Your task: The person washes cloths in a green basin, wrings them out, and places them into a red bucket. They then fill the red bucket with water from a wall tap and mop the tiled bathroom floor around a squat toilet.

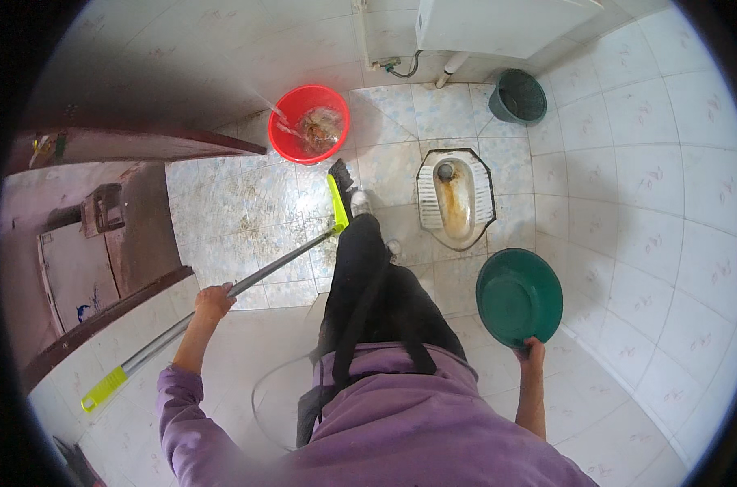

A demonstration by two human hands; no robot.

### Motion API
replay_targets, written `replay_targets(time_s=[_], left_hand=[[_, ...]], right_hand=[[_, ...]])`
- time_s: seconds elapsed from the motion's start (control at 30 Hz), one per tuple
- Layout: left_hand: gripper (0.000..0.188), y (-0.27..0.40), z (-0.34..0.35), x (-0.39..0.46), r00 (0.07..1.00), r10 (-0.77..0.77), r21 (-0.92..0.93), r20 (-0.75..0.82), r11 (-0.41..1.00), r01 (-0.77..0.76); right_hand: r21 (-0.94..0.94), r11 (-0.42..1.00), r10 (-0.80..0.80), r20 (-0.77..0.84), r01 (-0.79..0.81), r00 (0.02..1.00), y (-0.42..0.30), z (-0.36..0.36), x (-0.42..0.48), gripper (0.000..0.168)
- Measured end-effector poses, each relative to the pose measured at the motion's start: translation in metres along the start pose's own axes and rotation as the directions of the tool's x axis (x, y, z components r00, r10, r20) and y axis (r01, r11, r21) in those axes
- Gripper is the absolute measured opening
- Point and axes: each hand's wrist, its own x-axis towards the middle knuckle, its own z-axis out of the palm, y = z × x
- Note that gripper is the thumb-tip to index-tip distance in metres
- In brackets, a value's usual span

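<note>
My left hand (215,300) is closed around the grey metal handle of a broom (286,259) with a lime-green head and grip. The dark bristles point away from me, just below a red plastic bucket (308,159) that holds murky water with brownish matter in it. A thin stream of water runs into that bucket from the upper left. At the right, my right hand (530,353) grips the near rim of a green plastic basin (519,298), which is tilted so that its inside shows. Between the bucket and the basin lies a stained squat toilet (456,201) set in the floor.
A dark green bin (518,97) stands in the far right corner. Above the toilet hang a white cistern (496,27) and its pipes. A reddish-brown door (210,143) juts in from the left, above a doorway. Dirt specks the tiled floor (222,213).
</note>
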Motion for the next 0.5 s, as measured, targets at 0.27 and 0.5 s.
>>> replay_targets(time_s=[0.27,0.5], left_hand=[[0.037,0.024,-0.002,-0.010,0.999,-0.024,-0.077,-0.044,0.997,0.021],[0.038,0.045,-0.018,0.014,0.992,0.079,-0.141,0.101,0.988,-0.064]], right_hand=[[-0.014,1.000,0.010,0.069,-0.009,0.998,-0.017,0.000,-0.002,0.024],[0.064,0.994,0.096,-0.161,-0.087,0.982,0.027,-0.021,-0.013,0.026]])
